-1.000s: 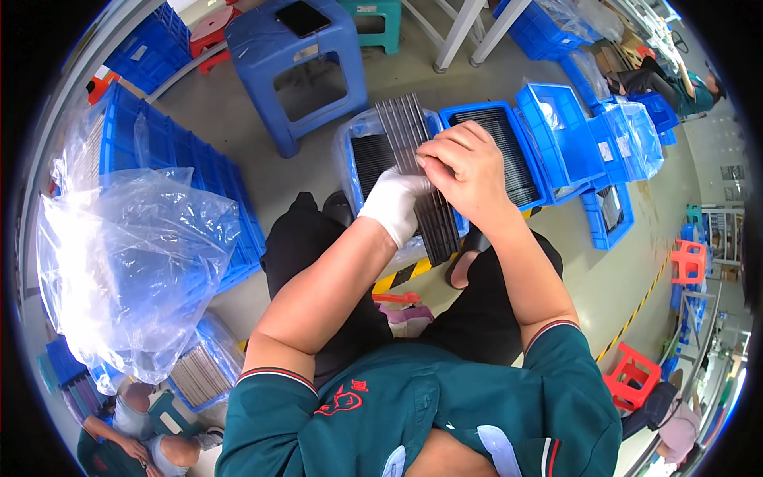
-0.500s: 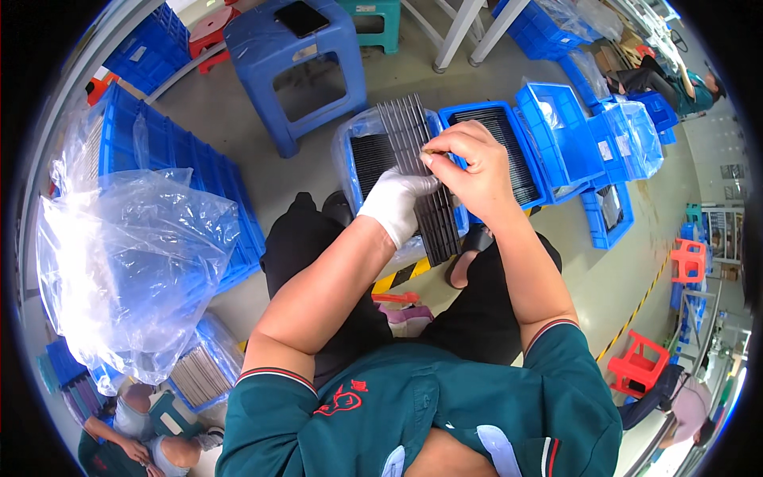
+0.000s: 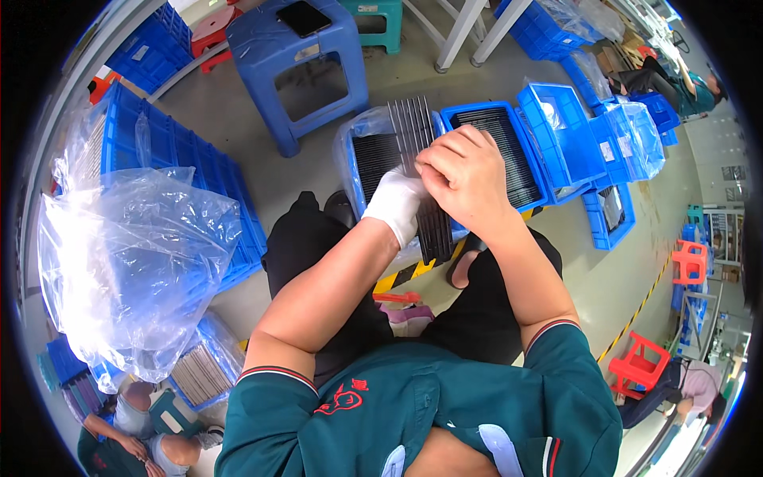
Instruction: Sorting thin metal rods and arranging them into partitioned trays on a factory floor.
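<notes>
My bare right hand [image 3: 469, 179] has swung in toward my gloved left hand [image 3: 396, 200] since half a second ago, and the top of one bundle of slim, dark, ridged strips [image 3: 410, 131] has shifted rightward. From left, one crinkled mass of clear plastic [image 3: 143, 262] lies over a stack of blue crates [image 3: 191, 167]; one flat black phone [image 3: 304, 17] rests on one blue plastic stool [image 3: 266, 48]. My left hand, in white, clamps the bundle above a plastic-lined bin [image 3: 347, 159]. That bin and a second blue bin [image 3: 528, 155] each hold rows of thin, dark pieces. My right fingers curl at the bundle; whether they close on it, I cannot tell.
</notes>
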Available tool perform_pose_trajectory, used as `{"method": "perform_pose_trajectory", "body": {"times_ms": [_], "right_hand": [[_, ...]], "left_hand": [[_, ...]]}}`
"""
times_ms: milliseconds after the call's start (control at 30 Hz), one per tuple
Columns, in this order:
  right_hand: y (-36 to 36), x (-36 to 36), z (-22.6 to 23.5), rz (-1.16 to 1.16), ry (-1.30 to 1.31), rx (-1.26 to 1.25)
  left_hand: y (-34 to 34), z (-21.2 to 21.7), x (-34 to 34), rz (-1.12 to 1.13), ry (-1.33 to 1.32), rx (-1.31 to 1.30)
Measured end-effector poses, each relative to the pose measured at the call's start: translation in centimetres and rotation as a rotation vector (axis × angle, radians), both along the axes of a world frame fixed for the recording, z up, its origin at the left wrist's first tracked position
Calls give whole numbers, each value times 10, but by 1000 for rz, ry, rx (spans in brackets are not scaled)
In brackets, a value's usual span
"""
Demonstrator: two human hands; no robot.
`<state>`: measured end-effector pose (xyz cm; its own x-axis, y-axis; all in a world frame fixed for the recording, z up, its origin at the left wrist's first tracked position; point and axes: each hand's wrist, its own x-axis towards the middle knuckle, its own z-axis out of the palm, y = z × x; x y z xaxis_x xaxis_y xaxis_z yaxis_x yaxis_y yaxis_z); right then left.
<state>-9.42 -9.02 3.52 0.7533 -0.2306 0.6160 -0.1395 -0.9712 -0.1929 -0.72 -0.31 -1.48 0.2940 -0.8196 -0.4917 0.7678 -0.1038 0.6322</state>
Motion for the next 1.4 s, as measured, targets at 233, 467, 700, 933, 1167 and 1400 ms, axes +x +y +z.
{"method": "perform_pose_trajectory", "body": {"times_ms": [233,467,700,933,1167,1400], "right_hand": [[-4,-3,2,4,-5,145],[-3,-1,5,19,-74,340],[-5,2,-1,21,-96,348],[2,5,5,38,-23,130],[-1,4,2,19,8,140],[-2,4,-4,29,7,174]], "left_hand": [[0,-12,4,-22,171,-125],[2,-2,5,-27,145,-73],[1,0,3,-5,94,-83],[-6,-14,3,21,152,-6],[-2,-2,1,-23,-43,21],[-5,-7,1,0,101,-26]]}}
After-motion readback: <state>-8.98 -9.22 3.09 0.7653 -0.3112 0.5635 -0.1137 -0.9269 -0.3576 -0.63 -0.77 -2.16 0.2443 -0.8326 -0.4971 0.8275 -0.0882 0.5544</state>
